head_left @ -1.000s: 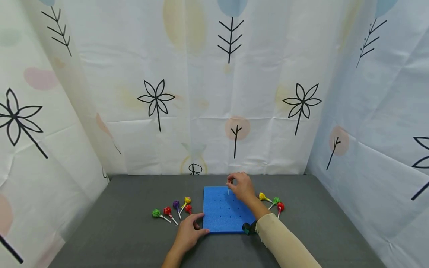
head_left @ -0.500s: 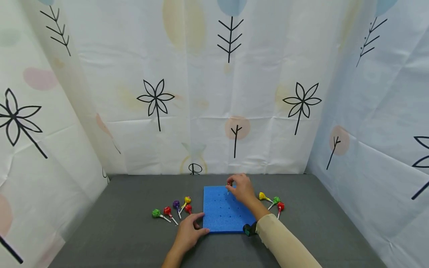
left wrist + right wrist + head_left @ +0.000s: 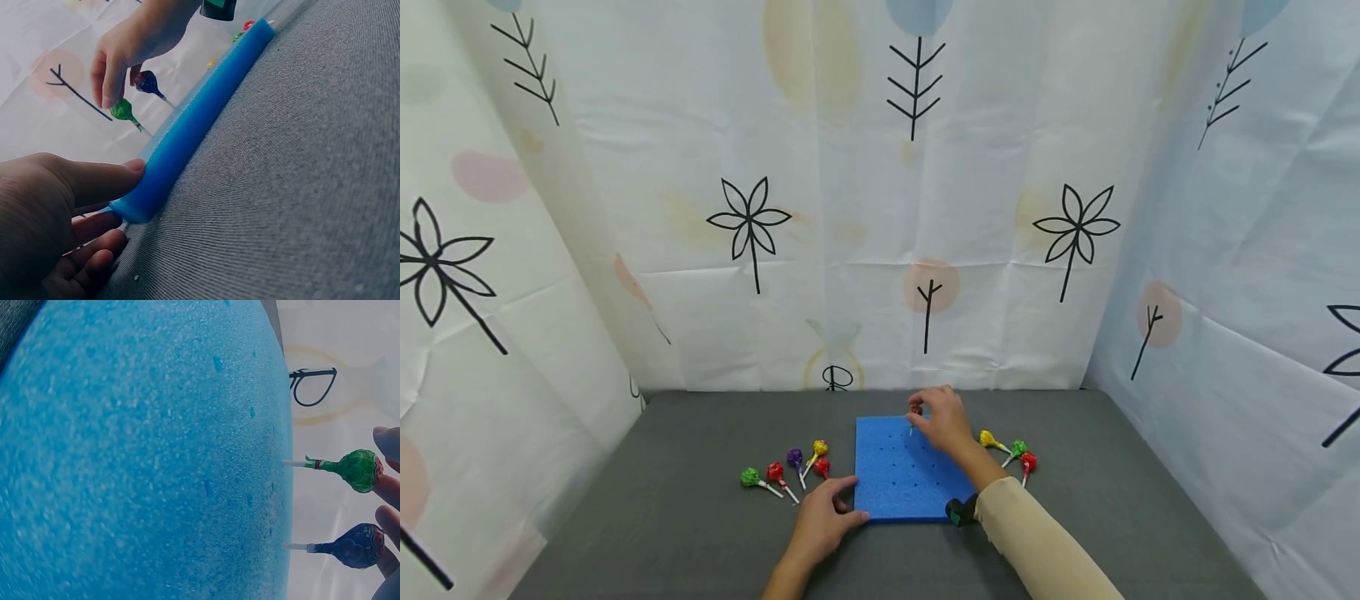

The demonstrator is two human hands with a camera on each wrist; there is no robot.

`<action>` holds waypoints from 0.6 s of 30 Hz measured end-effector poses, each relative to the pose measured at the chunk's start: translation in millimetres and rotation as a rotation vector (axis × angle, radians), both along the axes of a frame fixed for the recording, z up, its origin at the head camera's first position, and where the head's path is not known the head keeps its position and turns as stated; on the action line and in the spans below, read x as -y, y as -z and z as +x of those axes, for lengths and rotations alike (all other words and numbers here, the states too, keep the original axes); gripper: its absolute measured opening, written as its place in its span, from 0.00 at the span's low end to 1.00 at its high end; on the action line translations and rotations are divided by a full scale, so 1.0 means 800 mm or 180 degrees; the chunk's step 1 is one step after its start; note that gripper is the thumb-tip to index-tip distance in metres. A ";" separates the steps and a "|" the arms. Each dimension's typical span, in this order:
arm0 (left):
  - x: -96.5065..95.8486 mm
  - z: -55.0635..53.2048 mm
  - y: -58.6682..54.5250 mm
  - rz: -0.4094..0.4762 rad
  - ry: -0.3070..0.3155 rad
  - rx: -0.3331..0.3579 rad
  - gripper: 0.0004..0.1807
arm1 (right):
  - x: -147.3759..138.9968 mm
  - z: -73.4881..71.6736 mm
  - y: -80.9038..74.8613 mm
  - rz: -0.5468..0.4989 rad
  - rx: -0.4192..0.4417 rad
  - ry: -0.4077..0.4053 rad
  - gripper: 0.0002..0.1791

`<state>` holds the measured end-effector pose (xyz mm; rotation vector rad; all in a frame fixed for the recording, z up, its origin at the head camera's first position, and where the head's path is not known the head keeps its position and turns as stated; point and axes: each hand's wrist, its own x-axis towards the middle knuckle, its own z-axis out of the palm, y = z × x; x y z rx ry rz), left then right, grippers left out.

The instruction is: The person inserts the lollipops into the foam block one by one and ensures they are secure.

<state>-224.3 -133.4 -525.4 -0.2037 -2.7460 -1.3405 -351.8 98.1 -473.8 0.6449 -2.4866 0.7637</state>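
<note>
My right hand (image 3: 946, 423) reaches over the back of a blue foam board (image 3: 910, 483) with small holes. Its thumb and finger pinch the head of a green lollipop (image 3: 122, 110), whose stick meets the board; how deep it sits I cannot tell. A dark blue lollipop (image 3: 359, 545) stands upright just right of it, close to the curled fingers. The head view hides most of both behind the hand. At the board's near left corner, my left hand (image 3: 823, 521) holds on, thumb (image 3: 125, 178) on the front side and fingers along the left edge.
Left of the board lie several loose lollipops, among them a green one (image 3: 749, 477), a purple one (image 3: 794, 458) and a yellow one (image 3: 820, 448). Right of it lie yellow (image 3: 987, 439), green (image 3: 1018, 448) and red (image 3: 1028, 463) lollipops. A patterned curtain (image 3: 880, 333) backs the grey table (image 3: 700, 533).
My right hand shifts only very slightly at the same spot, still pinching the lollipop. The left hand and the board stay put.
</note>
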 end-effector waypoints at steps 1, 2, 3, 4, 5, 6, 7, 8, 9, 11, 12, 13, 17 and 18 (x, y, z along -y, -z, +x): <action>0.000 0.000 0.000 0.0007 0.0003 -0.0012 0.31 | -0.001 0.001 -0.001 -0.0021 -0.0003 -0.0013 0.10; 0.000 0.000 0.001 0.0010 0.0003 -0.0018 0.31 | -0.001 0.002 -0.002 -0.0040 0.0004 -0.0020 0.10; 0.000 0.000 0.001 0.0013 0.0001 -0.0022 0.31 | -0.001 0.002 -0.003 -0.0055 -0.0001 -0.0028 0.10; 0.000 0.000 0.001 0.0013 0.0003 -0.0025 0.31 | -0.002 0.003 -0.004 -0.0058 -0.0001 -0.0024 0.11; 0.000 0.000 0.001 0.0015 0.0005 -0.0031 0.31 | -0.002 0.003 -0.005 -0.0087 0.0004 -0.0036 0.11; 0.000 0.000 0.002 0.0020 0.0005 -0.0034 0.31 | -0.003 0.003 -0.005 -0.0103 0.0002 -0.0043 0.11; 0.000 0.000 0.002 0.0027 0.0008 -0.0044 0.31 | -0.004 0.003 -0.005 -0.0114 -0.0007 -0.0048 0.11; 0.000 0.000 0.002 0.0027 0.0003 -0.0034 0.31 | -0.004 0.003 -0.005 -0.0136 -0.0007 -0.0053 0.11; 0.000 0.001 0.002 0.0026 0.0002 -0.0032 0.31 | -0.005 0.003 -0.005 -0.0157 -0.0024 -0.0064 0.11; 0.000 0.000 0.002 0.0028 0.0003 -0.0031 0.31 | -0.007 0.003 -0.005 -0.0212 -0.0077 -0.0093 0.11; 0.000 0.000 0.002 0.0025 -0.0001 -0.0022 0.31 | -0.008 0.004 -0.005 -0.0230 -0.0110 -0.0102 0.11; 0.000 0.000 0.003 0.0021 -0.0003 -0.0019 0.31 | -0.009 0.005 -0.005 -0.0252 -0.0147 -0.0118 0.11; 0.000 -0.001 0.003 0.0014 -0.0003 -0.0005 0.31 | -0.015 0.009 -0.008 -0.0354 -0.0271 -0.0182 0.12; 0.001 -0.001 0.003 0.0014 -0.0004 0.0002 0.31 | -0.017 0.009 -0.008 -0.0380 -0.0277 -0.0197 0.12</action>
